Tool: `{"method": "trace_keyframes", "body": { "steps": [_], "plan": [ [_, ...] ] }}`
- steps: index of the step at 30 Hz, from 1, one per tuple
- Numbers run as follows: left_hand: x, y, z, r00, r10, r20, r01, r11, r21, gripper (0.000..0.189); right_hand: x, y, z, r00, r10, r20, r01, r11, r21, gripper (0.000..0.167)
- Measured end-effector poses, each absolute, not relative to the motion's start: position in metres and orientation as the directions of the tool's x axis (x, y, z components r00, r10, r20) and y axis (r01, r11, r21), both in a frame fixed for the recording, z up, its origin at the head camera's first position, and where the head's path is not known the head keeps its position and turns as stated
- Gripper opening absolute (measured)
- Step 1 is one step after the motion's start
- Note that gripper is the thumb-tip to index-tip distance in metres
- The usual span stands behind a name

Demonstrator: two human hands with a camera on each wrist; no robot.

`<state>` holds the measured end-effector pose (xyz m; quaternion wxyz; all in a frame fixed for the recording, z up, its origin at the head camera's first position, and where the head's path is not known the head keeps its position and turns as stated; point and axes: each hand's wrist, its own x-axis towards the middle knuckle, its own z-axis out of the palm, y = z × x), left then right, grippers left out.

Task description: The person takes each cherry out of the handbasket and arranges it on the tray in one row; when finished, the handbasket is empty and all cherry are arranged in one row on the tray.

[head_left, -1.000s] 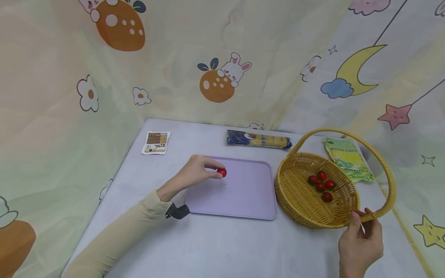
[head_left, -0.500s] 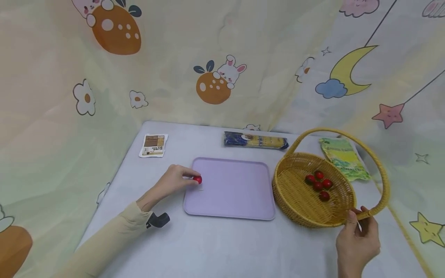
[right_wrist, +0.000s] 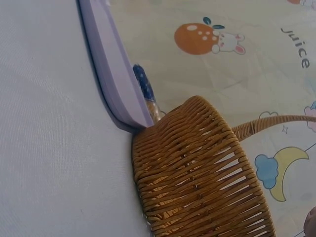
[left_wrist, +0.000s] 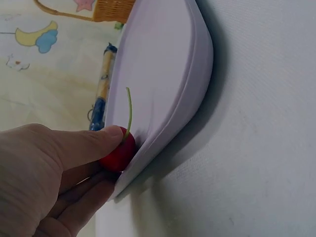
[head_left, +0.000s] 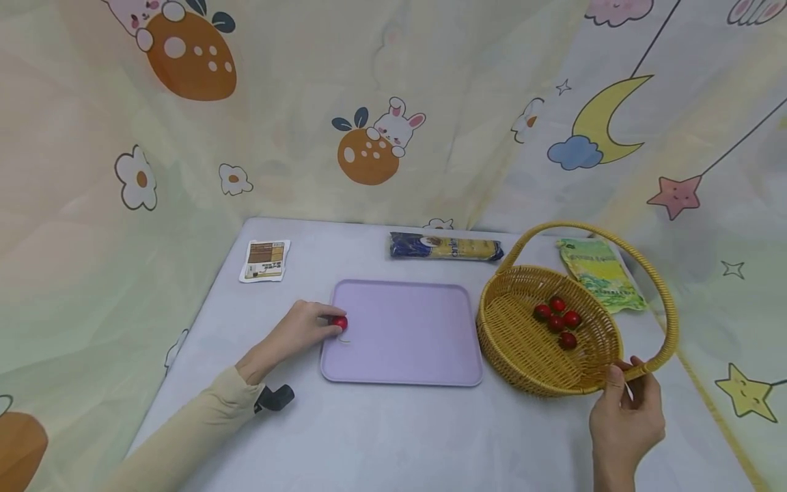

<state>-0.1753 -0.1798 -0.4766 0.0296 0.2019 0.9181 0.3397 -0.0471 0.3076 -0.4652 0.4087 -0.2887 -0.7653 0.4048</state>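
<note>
Thumb and fingers of my left hand [head_left: 295, 335] pinch a red cherry [head_left: 339, 322] at the left edge of the lilac tray [head_left: 406, 335]. In the left wrist view the cherry [left_wrist: 118, 154] has a green stem pointing up, and it sits right by the tray's rim; whether it touches the tray I cannot tell. To the right, my right hand [head_left: 627, 417] grips the near rim of a wicker basket [head_left: 513, 369] where the handle joins. Several dark red cherries [head_left: 556, 323] lie inside the basket. Only a bit of the right hand [right_wrist: 310, 224] shows in the right wrist view.
Behind the tray lies a long blue and yellow packet [head_left: 445, 247]. A small white and brown sachet [head_left: 265, 261] is at the back left. A green and yellow bag [head_left: 601, 273] lies behind the basket. The patterned cloth [head_left: 295, 171] hangs behind the table.
My left hand has carried the cherry leftward and down, from over the tray to its left edge. My right hand keeps its grip on the basket. The head view has shifted slightly.
</note>
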Motion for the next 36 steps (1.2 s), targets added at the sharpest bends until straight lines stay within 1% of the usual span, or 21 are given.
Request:
{"method": "trace_keyframes", "body": {
  "steps": [7,11,17,21,25,31,34,36],
  "plan": [
    [-0.174,-0.178,-0.479,-0.908,0.401,0.126,0.39,0.694,0.606,0.03,-0.046,0.307,-0.464,-0.504,0.762,0.407,0.093,0.517,-0.851,0.042],
    [-0.175,-0.179,-0.477,-0.897,0.413,0.155,0.419,0.685,0.596,0.034,-0.045,0.306,-0.463,-0.503,0.756,0.419,0.089,0.527,-0.845,0.041],
    [-0.179,-0.171,-0.463,-0.878,0.419,0.231,0.472,0.678,0.563,0.039,-0.046,0.307,-0.465,-0.504,0.756,0.419,0.098,0.532,-0.841,0.041],
    [-0.181,-0.156,-0.447,-0.862,0.444,0.244,0.5,0.665,0.555,0.043,-0.046,0.307,-0.466,-0.503,0.759,0.412,0.105,0.527,-0.843,0.04],
    [-0.184,-0.136,-0.433,-0.842,0.482,0.243,0.522,0.616,0.59,0.047,-0.045,0.308,-0.466,-0.504,0.757,0.416,0.097,0.529,-0.843,0.04],
    [-0.193,-0.102,-0.417,-0.828,0.518,0.215,0.511,0.539,0.669,0.048,-0.044,0.307,-0.465,-0.502,0.761,0.411,0.097,0.522,-0.848,0.04],
    [-0.201,-0.085,-0.413,-0.814,0.541,0.214,0.502,0.466,0.729,0.047,-0.045,0.306,-0.465,-0.501,0.761,0.412,0.096,0.522,-0.848,0.04],
    [-0.206,-0.072,-0.411,-0.792,0.569,0.221,0.501,0.4,0.767,0.046,-0.045,0.306,-0.466,-0.498,0.761,0.416,0.086,0.521,-0.849,0.04]
  ]
}}
